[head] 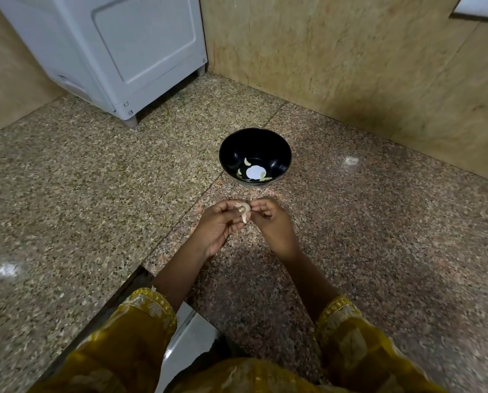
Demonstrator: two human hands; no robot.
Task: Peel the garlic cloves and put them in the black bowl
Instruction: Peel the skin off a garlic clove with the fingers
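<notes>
count of task items: one garlic clove (244,213) in the hands, one black bowl (255,156), and three pale curved pieces (247,161) lying at the bottom of that bowl. a bright white oval among them appears to be a reflection, not an item.

hands: two, both engaged. the left hand (219,226) is palm up with fingers curled round the garlic clove and the thumb pressed on top of it. the right hand (271,220) has its fingers curled, and thumb and forefinger pinch the clove's upper right edge. the two hands touch at the clove. whether the skin is partly lifted cannot be told at this size.

location: the garlic clove is held in the air above the floor (67,180), just on the near side of the black bowl and apart from it. the bowl stands upright on the speckled granite floor, nothing over its mouth.

surroundings: one white appliance (118,49) on short feet stands at the far left, well apart from the bowl. a beige stone wall (350,61) runs behind and to the right. two mustard-yellow embroidered sleeves (140,324) cover the upper forearms. a shiny pale panel (191,336) lies between the arms at the near edge.

obstructions: none between hands and bowl; the left thumb hides part of the clove.
</notes>
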